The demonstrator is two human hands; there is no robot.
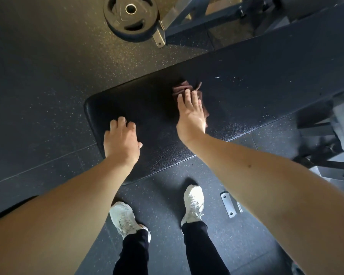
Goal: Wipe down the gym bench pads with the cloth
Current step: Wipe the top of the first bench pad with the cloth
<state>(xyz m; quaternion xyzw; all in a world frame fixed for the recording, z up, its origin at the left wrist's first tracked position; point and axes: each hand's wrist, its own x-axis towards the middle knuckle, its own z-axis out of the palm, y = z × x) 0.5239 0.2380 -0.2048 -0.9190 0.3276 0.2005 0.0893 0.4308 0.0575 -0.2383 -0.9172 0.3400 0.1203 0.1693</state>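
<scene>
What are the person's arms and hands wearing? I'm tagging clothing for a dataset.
Nothing visible: no sleeves reach into view above either bare arm. The left hand and right hand are ungloved, and neither wrist shows a watch or band.

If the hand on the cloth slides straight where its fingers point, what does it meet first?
The right hand would likely meet the bunched end of the cloth, then bare bench pad.

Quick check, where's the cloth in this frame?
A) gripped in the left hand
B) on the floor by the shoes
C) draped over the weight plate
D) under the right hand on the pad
D: the right hand lies flat on the cloth, pressing it to the pad, while the left hand rests on the pad with nothing in it.
</scene>
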